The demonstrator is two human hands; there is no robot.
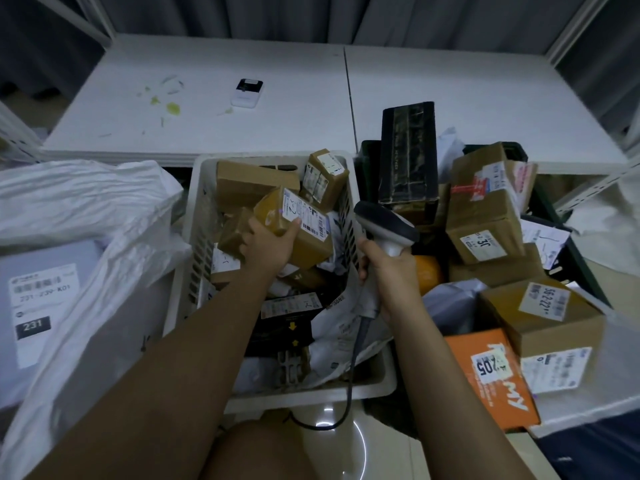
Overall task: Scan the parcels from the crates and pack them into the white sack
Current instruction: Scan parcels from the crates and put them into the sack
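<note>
My left hand (266, 245) grips a small brown cardboard parcel (294, 226) with a white shipping label, held above the white crate (194, 237) full of boxes and mailer bags. My right hand (388, 268) holds a grey handheld barcode scanner (388, 225) by its handle, head turned toward the parcel's label, its cable hanging down. The white sack (86, 209) lies open at the left with a grey labelled parcel (38, 306) inside. A dark green crate (585, 271) at the right holds more boxes.
A white table (277, 109) stands behind the crates, with a small white-and-black device (246, 92) and yellow-green scraps on it. A tall black box (407, 154) stands upright in the green crate. An orange parcel (491, 375) lies at the right front. Metal shelf posts flank both sides.
</note>
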